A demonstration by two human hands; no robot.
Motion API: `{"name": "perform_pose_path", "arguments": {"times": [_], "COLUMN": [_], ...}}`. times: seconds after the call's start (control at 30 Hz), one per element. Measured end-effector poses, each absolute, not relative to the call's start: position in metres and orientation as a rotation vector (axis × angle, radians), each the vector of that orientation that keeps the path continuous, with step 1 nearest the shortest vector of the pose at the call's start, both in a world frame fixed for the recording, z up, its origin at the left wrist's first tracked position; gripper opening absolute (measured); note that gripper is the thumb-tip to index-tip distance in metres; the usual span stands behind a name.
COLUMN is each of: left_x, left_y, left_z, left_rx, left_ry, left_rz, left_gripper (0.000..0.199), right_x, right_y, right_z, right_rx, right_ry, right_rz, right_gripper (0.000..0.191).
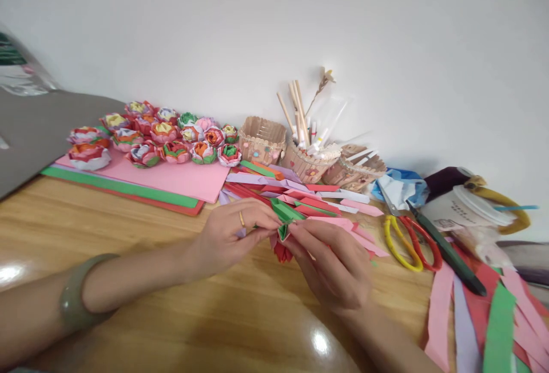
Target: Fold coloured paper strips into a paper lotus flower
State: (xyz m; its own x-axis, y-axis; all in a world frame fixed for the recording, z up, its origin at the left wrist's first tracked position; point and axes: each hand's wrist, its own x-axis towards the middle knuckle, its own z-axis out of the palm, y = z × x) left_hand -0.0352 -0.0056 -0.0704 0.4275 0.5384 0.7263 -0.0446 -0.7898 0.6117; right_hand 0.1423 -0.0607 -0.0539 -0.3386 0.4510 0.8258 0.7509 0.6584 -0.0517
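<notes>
Over the front of the wooden table, my left hand and my right hand meet at a bundle of folded paper strips. Green folds show at its top, with red and pink points hanging below. My left thumb and index finger pinch it from the left; a gold ring is on that hand. The fingertips of my right hand press it from the other side. Just behind lies a pile of folded strips in red, pink, lilac, green and orange. Fingers partly cover the bundle.
Folded paper flowers stand on pink paper at left. Along the wall are a wooden basket and others with sticks. Scissors, a dark green craft knife, a white cup and loose paper strips lie right.
</notes>
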Motion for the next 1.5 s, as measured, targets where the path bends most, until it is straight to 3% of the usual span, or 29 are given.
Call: {"name": "perform_pose_path", "arguments": {"times": [0.23, 1.2, 1.5], "left_x": [-0.037, -0.036, -0.039], "left_y": [-0.003, -0.005, -0.003], "left_z": [-0.073, -0.064, -0.058], "left_rx": [2.215, 2.125, 1.899], "left_ry": [0.325, 0.346, 0.456], "left_rz": [1.435, 1.237, 0.953], "left_gripper": [0.014, 0.018, 0.008], "right_x": [0.142, 0.145, 0.136], "right_y": [-0.058, -0.055, -0.052], "right_z": [-0.052, -0.053, -0.057], "right_rx": [-0.906, -0.801, -0.984], "right_ry": [-2.001, -2.103, -1.795], "right_rz": [-0.424, -0.297, 0.341], "right_gripper": [0.007, 0.015, 0.010]}}
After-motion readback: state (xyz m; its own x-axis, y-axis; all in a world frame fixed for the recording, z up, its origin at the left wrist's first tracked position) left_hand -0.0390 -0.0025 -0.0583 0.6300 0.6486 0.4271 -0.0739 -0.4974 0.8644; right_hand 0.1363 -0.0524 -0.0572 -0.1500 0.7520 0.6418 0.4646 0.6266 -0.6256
